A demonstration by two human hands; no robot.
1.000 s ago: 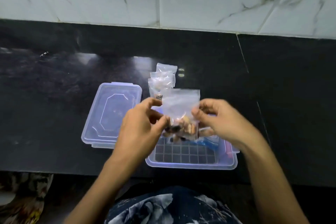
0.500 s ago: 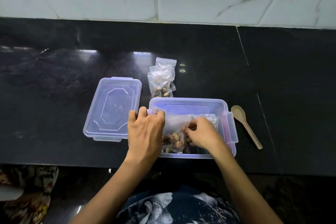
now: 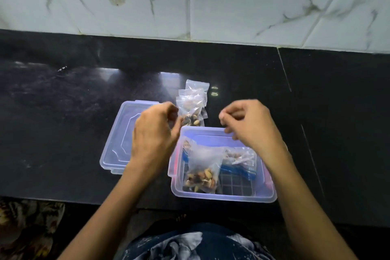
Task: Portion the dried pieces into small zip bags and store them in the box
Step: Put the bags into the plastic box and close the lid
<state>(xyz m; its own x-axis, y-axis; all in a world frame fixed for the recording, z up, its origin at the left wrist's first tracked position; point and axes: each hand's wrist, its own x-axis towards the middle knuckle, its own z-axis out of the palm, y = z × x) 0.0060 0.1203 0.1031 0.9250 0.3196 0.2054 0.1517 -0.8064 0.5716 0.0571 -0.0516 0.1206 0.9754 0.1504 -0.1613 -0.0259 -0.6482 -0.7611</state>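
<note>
A clear lilac box (image 3: 223,197) stands at the counter's near edge. Inside it lies a small zip bag of dried pieces (image 3: 200,175) on the left, with another filled bag (image 3: 239,156) behind it to the right. A stack of filled zip bags (image 3: 192,105) rests on the counter just beyond the box. My left hand (image 3: 156,133) hovers over the box's left rim, its loosely curled fingertips close to the stack and holding nothing. My right hand (image 3: 247,124) hangs above the box's far rim, fingers loosely curled and empty.
The box's lid (image 3: 117,145) lies flat to the left of the box, partly under my left hand. The black counter (image 3: 63,112) runs to a marble-tiled wall (image 3: 253,6) behind. My right forearm covers the counter right of the box.
Both hands have let go of the filled bag, which now lies in the box. They have lifted out and moved toward the far rim.
</note>
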